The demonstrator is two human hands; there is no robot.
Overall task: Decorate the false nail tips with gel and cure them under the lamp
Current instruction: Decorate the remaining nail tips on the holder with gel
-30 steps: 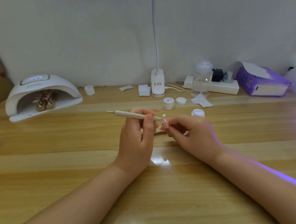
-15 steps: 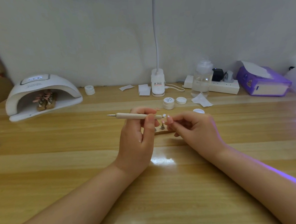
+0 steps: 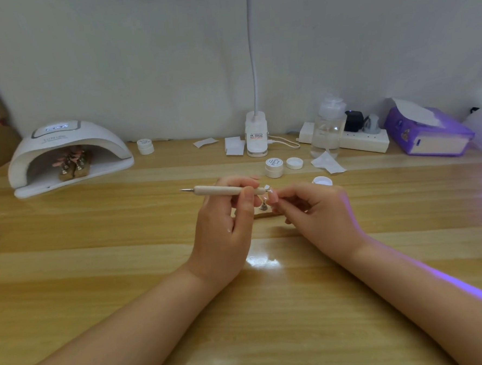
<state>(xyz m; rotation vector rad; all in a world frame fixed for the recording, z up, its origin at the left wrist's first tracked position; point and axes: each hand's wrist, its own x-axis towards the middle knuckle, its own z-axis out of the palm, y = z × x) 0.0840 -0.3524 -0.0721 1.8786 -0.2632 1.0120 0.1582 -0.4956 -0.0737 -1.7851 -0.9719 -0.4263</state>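
Hands [image 3: 269,208] mid-table [image 3: 98,275], edges distant

The lamp [image 3: 69,156] stands at the bench's [image 3: 98,275] far left, stands [image 3: 74,167] inside it. Right of the lamp: a jar [image 3: 145,146], a charger [image 3: 256,134], a bottle [image 3: 328,126], then a tissue box [image 3: 428,134].

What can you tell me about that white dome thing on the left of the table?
The curing lamp is a smooth white arch, plastic by its look, resting on the wooden table near the wall, far from both hands. A small panel on top glows bluish, so it seems switched on. Its open mouth faces the camera; inside stand little holders with pinkish nail tips.
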